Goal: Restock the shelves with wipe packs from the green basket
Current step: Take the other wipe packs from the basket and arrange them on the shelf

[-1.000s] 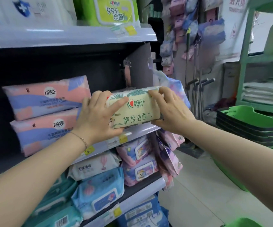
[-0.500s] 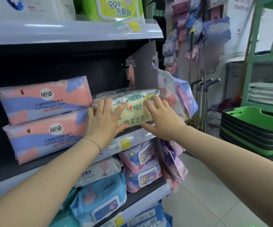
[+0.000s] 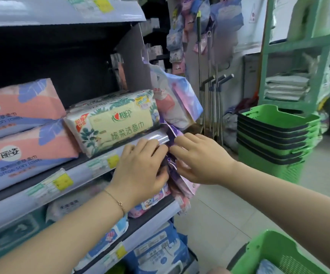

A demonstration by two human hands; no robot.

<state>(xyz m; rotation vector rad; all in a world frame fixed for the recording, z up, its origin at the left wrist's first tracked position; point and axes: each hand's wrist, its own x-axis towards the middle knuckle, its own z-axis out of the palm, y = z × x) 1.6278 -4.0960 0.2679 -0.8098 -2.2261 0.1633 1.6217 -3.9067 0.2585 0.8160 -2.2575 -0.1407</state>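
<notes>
- Nearest us, bottom right: green basket (image 3: 269,252), on the floor side of the aisle. One pale pack (image 3: 267,266) shows inside it, so we judge that stock remains to shelve.
- Left hand (image 3: 140,171): knuckles bent, fingers curled against the hanging packets (image 3: 173,171) at the shelf's end. The fingertips are hidden, so we cannot tell whether it grips them or only presses.
- Right hand (image 3: 197,159): fingers close to straight and laid on the same packets from the other side, thumb spread below. We see no closed grip.
- Neither hand touches a wipe pack.
- Just above the hands: cream wipe pack (image 3: 116,121), label outward, lying on the shelf (image 3: 77,177). It is beside the pink-and-blue packs (image 3: 21,119), and its front lower edge slightly overhangs the rail.
- Step in hand, as we read it: tidying the end-hung packets so they stop crowding the shelved pack.
- To do it well:
  - flatten the packets toward the end panel with open palms;
  - avoid tugging them off their hook;
  - nudge the cream pack back until it is flush with its neighbours before reaching to the basket.
- Farther off: stacked baskets (image 3: 275,135) on the floor, with a green rack (image 3: 298,46) behind them. Both are well apart from the work.
</notes>
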